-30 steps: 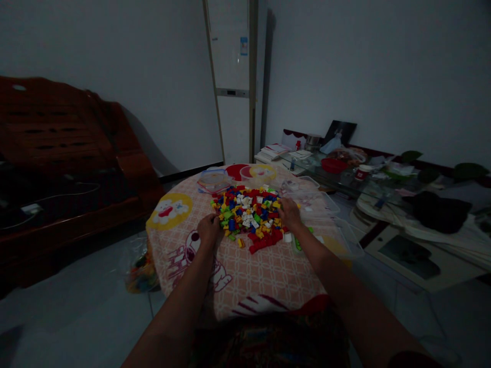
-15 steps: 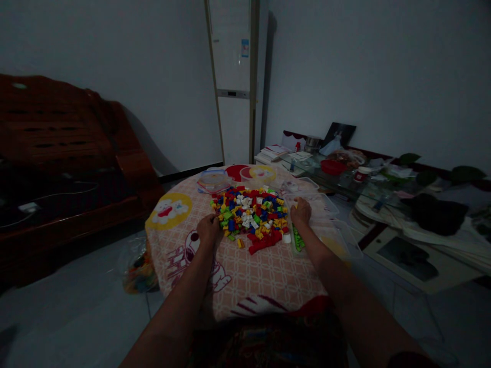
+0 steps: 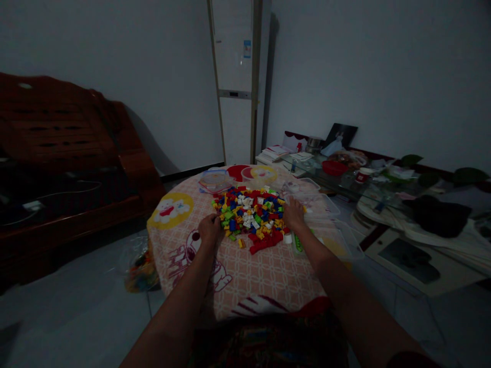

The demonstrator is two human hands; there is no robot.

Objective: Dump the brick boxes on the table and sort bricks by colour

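Note:
A heap of small plastic building bricks [image 3: 245, 212] in red, yellow, blue, green and white lies on the cloth-covered round table [image 3: 264, 271]. At the heap's left edge, my left hand [image 3: 209, 229] is closed, fingers curled toward the bricks; what they hold, if anything, is hidden. My right hand [image 3: 294, 215] rests at the right edge, back up and fingers stretched forward. A bit of yellow [image 3: 305, 209] shows just beside its fingers. Below that hand, green bricks [image 3: 298, 243] sit in a narrow clear container. Red pieces [image 3: 264, 242] lie along the heap's near side.
Clear plastic containers [image 3: 347, 240] line the table's right side. Another clear container [image 3: 215, 180] stands at the back left. A glass-topped cabinet [image 3: 368, 194] with clutter is to the right, a wooden bench [image 3: 72, 148] to the left. A bag of colourful pieces [image 3: 140, 271] sits on the floor.
My right hand has shifted slightly left and its fingers have reached forward, covering part of the heap's right edge. My left hand stays in nearly the same place.

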